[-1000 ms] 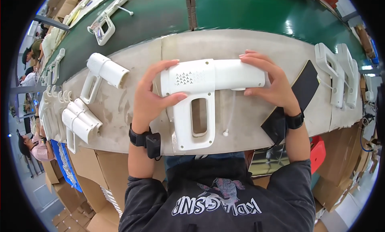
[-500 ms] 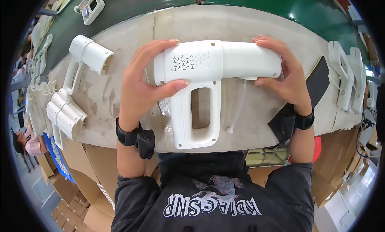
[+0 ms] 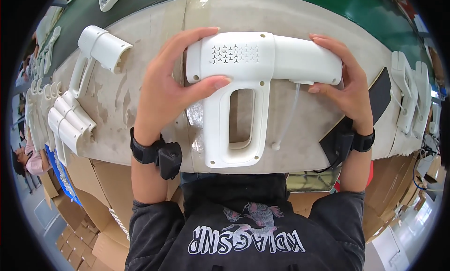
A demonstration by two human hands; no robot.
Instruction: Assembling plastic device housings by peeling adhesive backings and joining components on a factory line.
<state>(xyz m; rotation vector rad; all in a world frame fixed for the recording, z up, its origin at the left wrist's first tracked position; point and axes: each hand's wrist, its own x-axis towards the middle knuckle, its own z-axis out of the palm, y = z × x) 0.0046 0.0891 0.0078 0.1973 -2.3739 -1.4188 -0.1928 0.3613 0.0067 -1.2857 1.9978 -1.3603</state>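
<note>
A white pistol-shaped plastic housing [image 3: 236, 76], with three-pronged vent slots, screw holes and a looped handle, is held between both hands above the table. My left hand [image 3: 171, 81] grips its left end, thumb on the near face and fingers over the top. Around the right end of the barrel, my right hand [image 3: 344, 76] is closed, fingers on top and thumb underneath. From below the barrel hangs a thin pale tube [image 3: 289, 116] with a small knob at its end. Inside the handle loop the table surface shows through.
White gun-shaped half shells [image 3: 104, 48] and a stack of similar shells [image 3: 70, 118] lie at the left on the beige table [image 3: 126, 97]. At right are a black mat [image 3: 377, 95] and white handled parts [image 3: 408, 93]. A green surface [image 3: 337, 11] runs behind; cardboard boxes [image 3: 105, 182] stand below.
The view has shifted a little. Both hands have moved the housing slightly to the right, and its barrel end now tilts down a bit. The grip is the same.
</note>
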